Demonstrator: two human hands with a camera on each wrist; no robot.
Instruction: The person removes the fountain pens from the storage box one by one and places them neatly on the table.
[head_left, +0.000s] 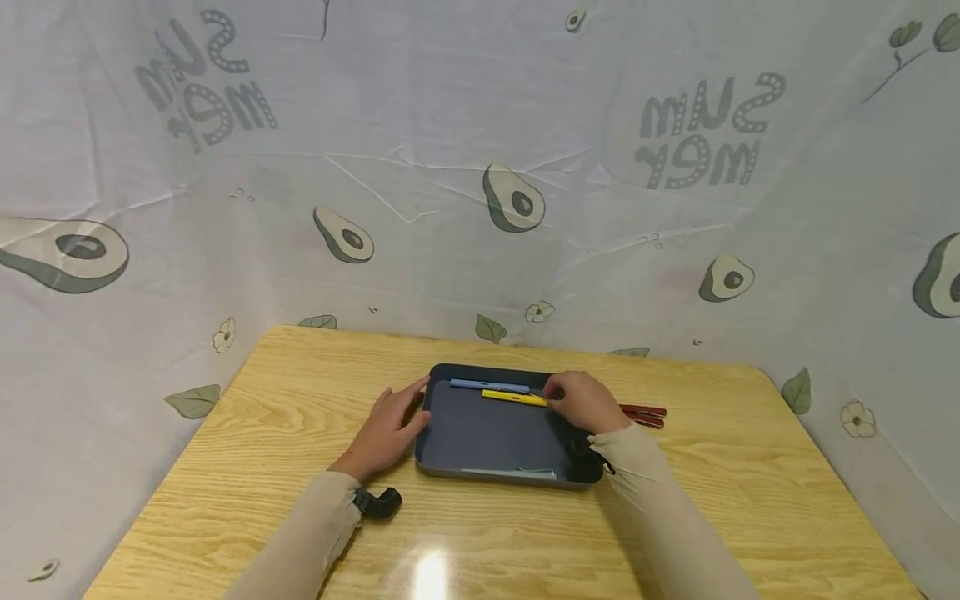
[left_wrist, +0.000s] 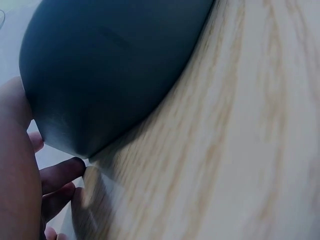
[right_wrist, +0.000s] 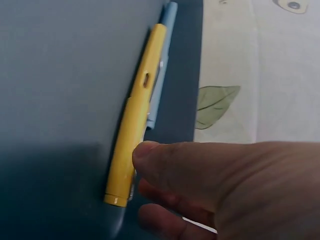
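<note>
A dark grey rectangular tray [head_left: 491, 437] lies on the table. Inside, near its far edge, a yellow pen [right_wrist: 131, 135] with a clip lies alongside a blue pen [right_wrist: 162, 80]. My right hand [head_left: 588, 402] is over the tray's far right part. In the right wrist view its thumb tip is at the side of the yellow pen's cap, and the other fingers are loosely bent beside the clip. My left hand [head_left: 386, 429] is at the tray's left side, fingers spread, with the fingertips at its edge. In the left wrist view some fingers are near the tray's corner.
Red slim objects [head_left: 654, 422] lie on the wooden table [head_left: 300, 400] just right of the tray, partly hidden behind my right hand. A pale slim shape [head_left: 536, 473] shows along the tray's near edge. A patterned white cloth [head_left: 435, 275] hangs behind the table.
</note>
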